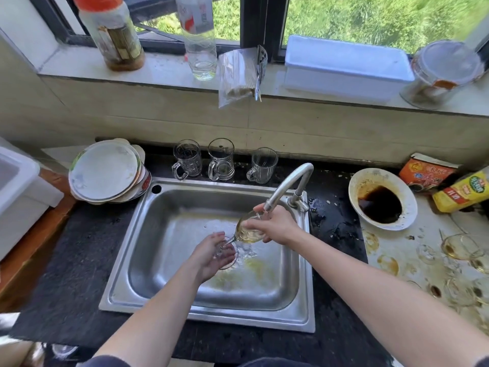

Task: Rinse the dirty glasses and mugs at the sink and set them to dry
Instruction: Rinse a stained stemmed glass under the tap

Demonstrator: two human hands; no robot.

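Hidden under the right hand [275, 223]: the far wall of the wine glass [247, 231] and the mouth of the faucet [288, 186]. Blurred against the left hand [211, 256], just below the grip: the foot's clear rim. Well right of the grip, cut by the edge: stained glasses [460, 247]. Far beyond, cropped at the top: two bottles [111, 35]. Unreadable: print on the packets [460, 192].

Left hand [214, 254] and right hand [275, 225] were bare, as were both forearms down to the lower edge of view. Dark blue garment [111, 362] showed as rounded patches along the bottom edge. A dark sleeve edge [483, 363] capped the right arm at the corner.
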